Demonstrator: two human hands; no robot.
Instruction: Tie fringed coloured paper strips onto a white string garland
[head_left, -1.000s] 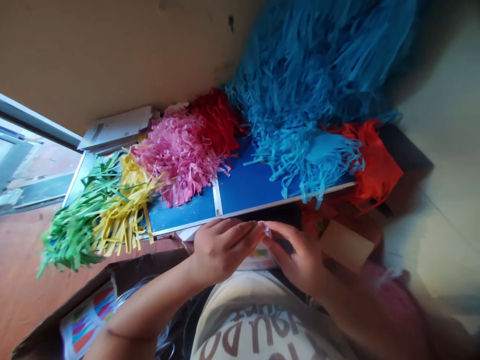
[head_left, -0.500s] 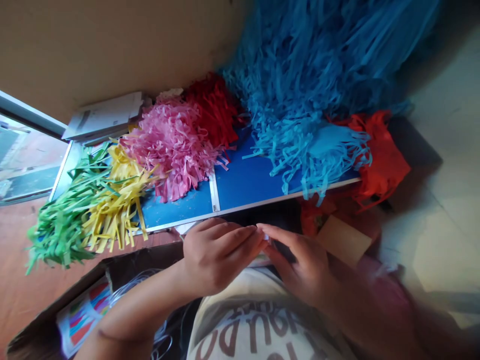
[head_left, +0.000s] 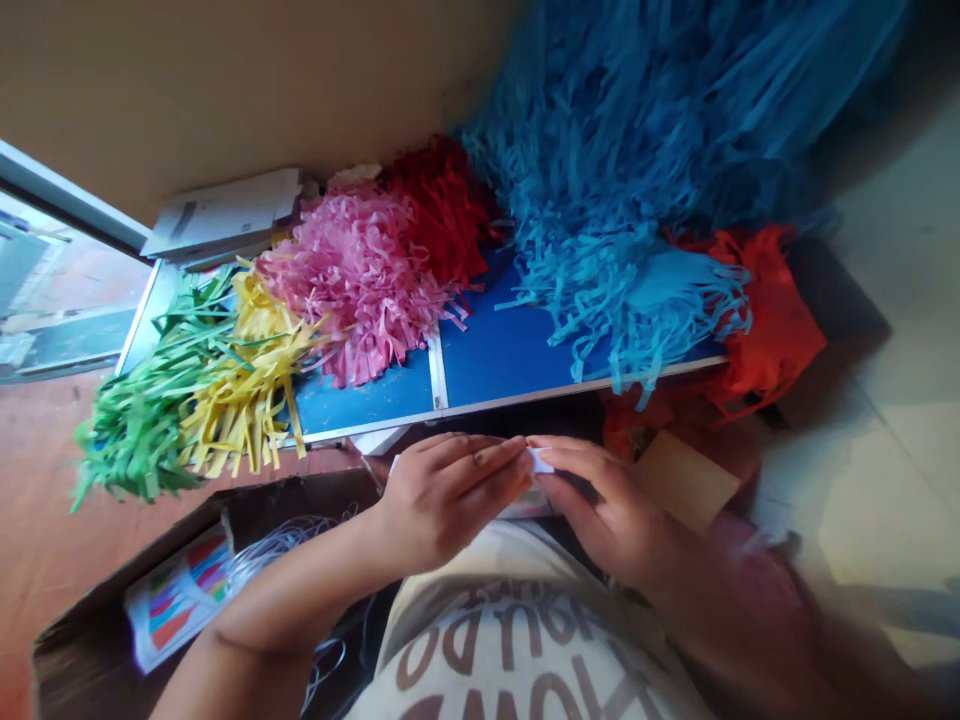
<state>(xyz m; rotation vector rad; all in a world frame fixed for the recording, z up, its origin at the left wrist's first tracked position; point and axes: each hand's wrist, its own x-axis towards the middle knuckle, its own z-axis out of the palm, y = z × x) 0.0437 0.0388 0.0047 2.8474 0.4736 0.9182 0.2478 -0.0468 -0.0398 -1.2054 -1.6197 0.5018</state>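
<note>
Close to my body, both hands meet over a small white piece (head_left: 539,461) that looks like folded paper or card. My left hand (head_left: 454,495) is closed over its left end, back of the hand upward, fingers together. On the other end, my right hand (head_left: 600,490) pinches it between thumb and fingers. Most of the piece is hidden by my fingers, so its full shape does not show. Just beyond the hands runs the front edge of a blue table (head_left: 495,355), with a pink fringed paper bundle (head_left: 360,275) and a light blue one (head_left: 637,300) lying on it.
Green (head_left: 150,410), yellow (head_left: 247,385) and red (head_left: 442,210) fringe bundles lie on the table, beside a paper stack (head_left: 225,220). Orange-red fringe (head_left: 772,310) hangs off its right end. At lower left, a cardboard box (head_left: 82,650) holds white cord (head_left: 277,550) and a printed sheet (head_left: 180,595).
The view has shifted slightly, so the table things appear a little further right. Slightly more of the white piece shows between my fingertips. Both hands keep their hold.
</note>
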